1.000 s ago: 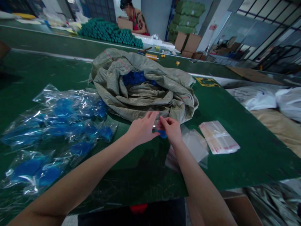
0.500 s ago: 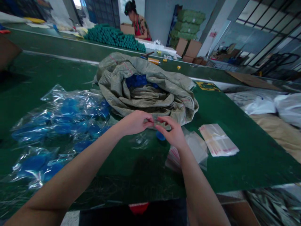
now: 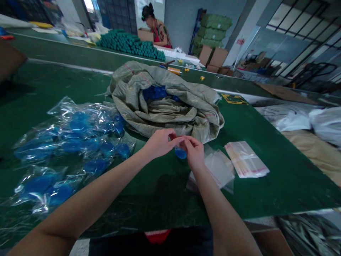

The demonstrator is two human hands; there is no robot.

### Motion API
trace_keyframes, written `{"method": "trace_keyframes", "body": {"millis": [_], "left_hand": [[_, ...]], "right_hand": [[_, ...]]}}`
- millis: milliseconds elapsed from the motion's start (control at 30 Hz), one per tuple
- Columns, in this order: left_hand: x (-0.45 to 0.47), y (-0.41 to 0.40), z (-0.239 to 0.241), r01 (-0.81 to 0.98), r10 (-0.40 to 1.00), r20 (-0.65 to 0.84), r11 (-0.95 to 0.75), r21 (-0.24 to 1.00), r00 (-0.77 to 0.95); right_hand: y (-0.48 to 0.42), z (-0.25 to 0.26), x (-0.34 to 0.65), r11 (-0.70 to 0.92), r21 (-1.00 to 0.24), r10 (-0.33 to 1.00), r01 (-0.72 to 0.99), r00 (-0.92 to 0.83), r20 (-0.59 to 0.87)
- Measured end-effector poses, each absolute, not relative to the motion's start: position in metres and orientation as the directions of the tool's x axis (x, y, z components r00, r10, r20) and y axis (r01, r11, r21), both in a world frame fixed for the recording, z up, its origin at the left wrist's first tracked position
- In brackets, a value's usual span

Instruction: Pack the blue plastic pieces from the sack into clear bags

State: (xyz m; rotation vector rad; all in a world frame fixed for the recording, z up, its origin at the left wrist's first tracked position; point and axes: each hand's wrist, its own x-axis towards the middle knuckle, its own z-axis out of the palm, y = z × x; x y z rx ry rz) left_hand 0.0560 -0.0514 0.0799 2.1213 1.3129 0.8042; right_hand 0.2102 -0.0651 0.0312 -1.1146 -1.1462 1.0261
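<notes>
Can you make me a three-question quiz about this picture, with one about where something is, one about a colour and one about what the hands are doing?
1. Where is the pile of filled clear bags?
A. to the left of the grey sack
B. inside the cardboard boxes
C. to the right of the flat bag stack

2. What colour is the small piece between the hands?
A. red
B. blue
C. yellow

3. What are the left hand and right hand doing?
A. resting flat and far apart
B. lifting the sack
C. pinching together over the blue piece

Answers: 1 A, the bags lie left of the grey sack on the green table. 2 B, it shows bright blue. 3 C, their fingertips meet just above it.
</notes>
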Motion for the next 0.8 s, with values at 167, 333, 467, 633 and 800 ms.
{"method": "trace_keyframes", "body": {"millis": [167,333,467,633,800], "left_hand": [[0.049,-0.044,0.08,0.585,0.91,0.197,-0.389,0.711,0.366],[0.051,-0.049,0.082,0.662,0.916,0.239,-0.399,0.634,0.323],[0.058,-0.056,0.079,0.758,0.918,0.282,-0.391,0.522,0.279],[0.064,-0.058,0.075,0.773,0.93,0.272,-0.359,0.523,0.248],[0.065,-0.057,0.075,0.813,0.949,0.254,-0.294,0.502,0.186]], "right_hand": [[-0.065,0.033,0.211,0.163,-0.98,0.982,-0.118,0.119,0.149],[-0.068,0.033,0.209,0.257,-0.959,0.939,0.117,0.203,0.276],[-0.072,0.031,0.207,0.319,-0.797,0.84,0.513,0.237,0.489],[-0.076,0.031,0.205,0.419,-0.579,0.739,0.699,0.107,0.665],[-0.075,0.027,0.205,0.458,-0.452,0.684,0.766,0.022,0.73]]}}
